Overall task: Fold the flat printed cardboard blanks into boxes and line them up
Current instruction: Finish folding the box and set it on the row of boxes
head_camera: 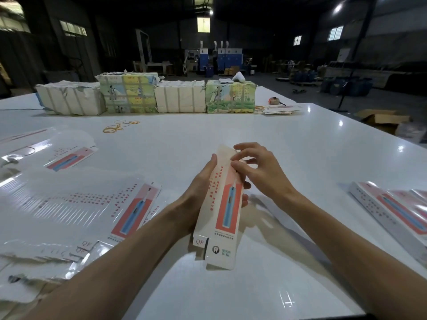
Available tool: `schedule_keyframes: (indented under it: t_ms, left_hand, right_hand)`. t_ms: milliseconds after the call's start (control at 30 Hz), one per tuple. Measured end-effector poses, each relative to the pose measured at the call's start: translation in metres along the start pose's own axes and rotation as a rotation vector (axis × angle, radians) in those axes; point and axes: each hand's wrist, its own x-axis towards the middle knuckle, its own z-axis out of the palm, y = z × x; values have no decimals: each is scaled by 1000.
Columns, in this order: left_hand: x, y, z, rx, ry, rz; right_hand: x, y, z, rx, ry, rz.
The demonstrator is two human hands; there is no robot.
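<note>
Cardboard box [221,211], partly formed, is held above the white table [231,135] at near centre, left hand [198,188] wrapped round its middle, right hand [258,167] pinching the far end flap [226,152]; judged light, thin-walled, glossy, easily creased, best gripped along folded edges.

A half-formed box [227,204] is held over the middle of the table. It is long and narrow, white with red lettering down one side and a red panel showing a blue pen-like item. It tilts, far end toward 12 o'clock, with its near flaps loose. The left hand [201,183] wraps it and the right hand [256,167] pinches its far flap. Fanned flat blanks [129,204] lie at 9 o'clock, with more [69,158] at 10 o'clock. Folded boxes [397,215] lie side by side at 3 o'clock.
</note>
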Motion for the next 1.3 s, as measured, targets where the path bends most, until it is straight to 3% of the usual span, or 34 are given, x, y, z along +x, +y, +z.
schedule_keyframes:
  t_ms: [200,400,533,667,767,900,1167,1300]
  left_hand:
    - [-3,12,8,-77,-205,-5]
    - [-2,20,11,-67,-247,28]
    - [-2,21,15,-8,-187,-61]
    - [-1,19,22,-194,-164,-95]
    - [-3,16,8,-424,-210,-86]
    - [-5,11,1,-497,-205,-40]
    - [4,0,6,12,276,210]
    - [5,2,13,81,182,352]
  right_hand:
    - [0,-9,-12,238,-6,115]
    - [2,-13,-24,365,-105,153]
    - [2,-11,-26,449,-191,133]
    - [-1,-15,-13,639,-189,122]
    - [-6,-17,1,631,-151,180]
    - [-15,-10,14,619,-224,208]
    - [-7,-5,8,483,-31,175]
    - [-6,-3,5,422,21,150]
